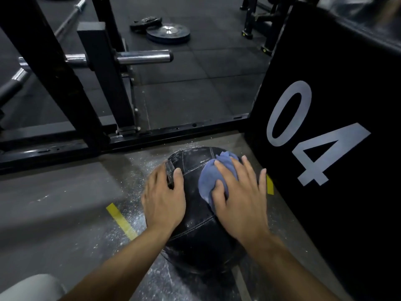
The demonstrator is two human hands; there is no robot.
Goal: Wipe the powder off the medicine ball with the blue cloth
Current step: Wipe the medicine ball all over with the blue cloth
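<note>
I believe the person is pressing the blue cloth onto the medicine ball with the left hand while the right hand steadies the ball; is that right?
Not quite: the hands are swapped. In the head view the right hand presses the blue cloth onto the medicine ball, while the left hand steadies the ball.

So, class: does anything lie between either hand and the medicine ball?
Only the blue cloth, pressed under the right hand against the medicine ball. The left hand rests directly on the ball.
</note>
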